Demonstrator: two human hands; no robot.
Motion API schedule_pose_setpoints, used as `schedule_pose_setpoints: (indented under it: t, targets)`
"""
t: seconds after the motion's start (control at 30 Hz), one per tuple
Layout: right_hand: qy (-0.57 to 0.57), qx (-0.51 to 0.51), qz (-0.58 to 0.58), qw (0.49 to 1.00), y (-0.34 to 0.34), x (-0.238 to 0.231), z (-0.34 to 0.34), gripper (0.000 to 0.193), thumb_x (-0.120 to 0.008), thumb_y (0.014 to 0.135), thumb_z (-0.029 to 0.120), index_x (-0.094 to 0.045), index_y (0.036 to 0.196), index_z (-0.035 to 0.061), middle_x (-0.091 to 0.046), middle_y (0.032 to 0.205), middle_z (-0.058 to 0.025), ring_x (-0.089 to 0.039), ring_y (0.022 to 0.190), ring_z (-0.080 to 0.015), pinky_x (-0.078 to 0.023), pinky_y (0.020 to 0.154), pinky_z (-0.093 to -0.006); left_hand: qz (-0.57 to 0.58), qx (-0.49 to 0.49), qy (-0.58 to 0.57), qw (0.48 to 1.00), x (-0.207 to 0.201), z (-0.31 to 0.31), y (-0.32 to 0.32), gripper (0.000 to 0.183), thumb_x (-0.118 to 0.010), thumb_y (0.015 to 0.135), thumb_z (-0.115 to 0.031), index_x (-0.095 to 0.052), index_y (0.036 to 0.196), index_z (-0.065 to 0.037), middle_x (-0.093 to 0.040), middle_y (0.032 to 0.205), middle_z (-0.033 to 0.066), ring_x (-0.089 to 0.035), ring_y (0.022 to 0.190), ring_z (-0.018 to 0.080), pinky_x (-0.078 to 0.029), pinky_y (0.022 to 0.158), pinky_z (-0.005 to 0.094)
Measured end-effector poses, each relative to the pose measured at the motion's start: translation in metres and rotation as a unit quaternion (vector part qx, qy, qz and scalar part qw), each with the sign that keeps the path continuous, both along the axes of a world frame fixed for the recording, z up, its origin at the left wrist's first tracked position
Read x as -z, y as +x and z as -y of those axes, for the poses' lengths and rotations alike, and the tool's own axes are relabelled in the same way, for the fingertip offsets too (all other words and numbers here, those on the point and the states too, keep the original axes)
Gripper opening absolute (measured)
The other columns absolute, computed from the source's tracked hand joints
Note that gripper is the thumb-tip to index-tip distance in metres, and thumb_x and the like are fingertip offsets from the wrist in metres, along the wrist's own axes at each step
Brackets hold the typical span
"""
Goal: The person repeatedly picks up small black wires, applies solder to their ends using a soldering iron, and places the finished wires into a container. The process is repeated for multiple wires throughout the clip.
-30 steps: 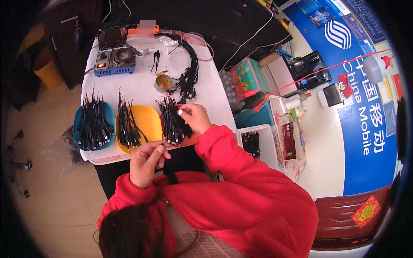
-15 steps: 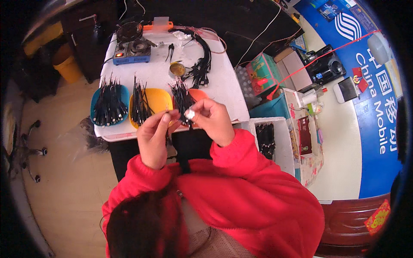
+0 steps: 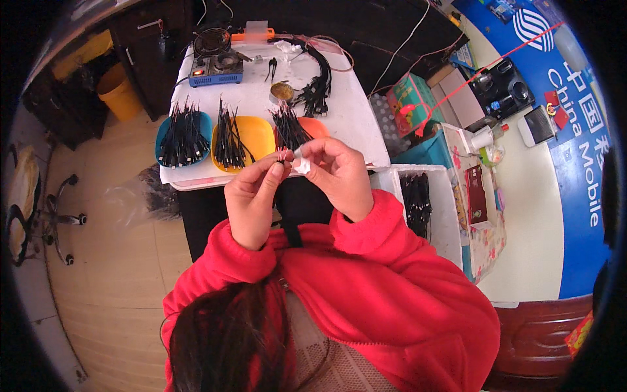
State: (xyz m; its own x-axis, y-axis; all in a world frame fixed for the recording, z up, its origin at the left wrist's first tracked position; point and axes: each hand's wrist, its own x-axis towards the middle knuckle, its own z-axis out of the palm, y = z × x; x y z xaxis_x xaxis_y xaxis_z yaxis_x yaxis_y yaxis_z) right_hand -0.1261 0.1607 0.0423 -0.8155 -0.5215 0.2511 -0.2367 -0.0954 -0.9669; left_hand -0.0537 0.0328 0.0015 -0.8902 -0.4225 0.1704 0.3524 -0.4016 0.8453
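Note:
My left hand is closed in a pinch on a thin black cable, whose reddish bare wire ends stick up between thumb and finger. Most of that cable is hidden behind the hand. My right hand pinches a crumpled white tissue, its fingertips right beside the wire ends. Whether the tissue touches the wires is too small to tell. Beyond my hands stand a teal tray, a yellow tray and an orange tray, all with black cables in them.
On the white table are a blue heating pot, a small tin of amber stuff, dark tweezers and a bundle of black cables. To the right stands a white foam box holding more cables.
My hands have drawn closer together, bringing the wire ends beside the tissue. The whole view has shifted slightly, so the table sits further right and a little lower.

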Motion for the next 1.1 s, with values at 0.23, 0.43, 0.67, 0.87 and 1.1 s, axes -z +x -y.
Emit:
schedule_pose_setpoints:
  t: [0.23, 0.43, 0.67, 0.87, 1.1]
  targets:
    - [0.01, -0.002, -0.049, 0.999, 0.001, 0.0, 0.003, 0.012, -0.066, 0.086, 0.005, -0.062, 0.096, 0.0002, -0.064, 0.084, -0.0018, -0.058, 0.074, -0.005, -0.046, 0.061, -0.0199, 0.025, 0.015, -0.053, 0.998, -0.003, -0.002, 0.008, 0.017, -0.056, 0.093, -0.005, -0.063, 0.106, 0.004, -0.068, 0.089, 0.011, -0.059, 0.068, 0.0101, -0.048, 0.062, 0.0204]
    - [-0.06, -0.043, 0.198, 0.978, -0.001, 0.01, 0.0, 0.011, -0.063, 0.09, 0.011, -0.06, 0.095, 0.0019, -0.063, 0.082, -0.0033, -0.056, 0.068, -0.0058, -0.042, 0.057, -0.0186, 0.0, 0.088, 0.076, 0.993, 0.0, -0.001, 0.004, 0.016, -0.052, 0.095, -0.006, -0.061, 0.103, 0.003, -0.064, 0.078, 0.0087, -0.045, 0.054, 0.0063, -0.034, 0.049, 0.018]
    - [-0.161, -0.153, 0.41, 0.884, -0.01, 0.025, 0.002, 0.013, -0.058, 0.091, 0.012, -0.054, 0.1, 0.0043, -0.06, 0.08, -0.0044, -0.059, 0.063, -0.0139, -0.047, 0.056, -0.0234, 0.018, 0.177, 0.154, 0.972, 0.007, 0.003, 0.0, 0.017, -0.05, 0.095, -0.007, -0.063, 0.099, 0.003, -0.062, 0.073, 0.0071, -0.04, 0.052, 0.0058, -0.03, 0.047, 0.0183]
    - [-0.137, -0.272, 0.505, 0.808, -0.029, 0.038, -0.003, 0.015, -0.055, 0.09, 0.01, -0.053, 0.103, 0.0032, -0.059, 0.08, -0.006, -0.064, 0.068, -0.0215, -0.055, 0.066, -0.0336, 0.08, 0.321, 0.186, 0.925, 0.019, 0.019, -0.006, 0.019, -0.05, 0.096, -0.011, -0.063, 0.095, 0.002, -0.061, 0.071, 0.0061, -0.037, 0.052, 0.0055, -0.027, 0.048, 0.0183]
    - [0.145, -0.097, 0.206, 0.963, -0.162, 0.078, -0.019, 0.016, -0.061, 0.086, 0.019, -0.061, 0.092, 0.0038, -0.063, 0.079, -0.0027, -0.058, 0.065, -0.011, -0.046, 0.059, -0.0234, 0.15, 0.291, 0.047, 0.944, 0.032, 0.027, -0.02, 0.017, -0.052, 0.096, -0.014, -0.063, 0.092, -0.001, -0.058, 0.071, -0.0001, -0.042, 0.057, 0.0029, -0.031, 0.051, 0.0167]
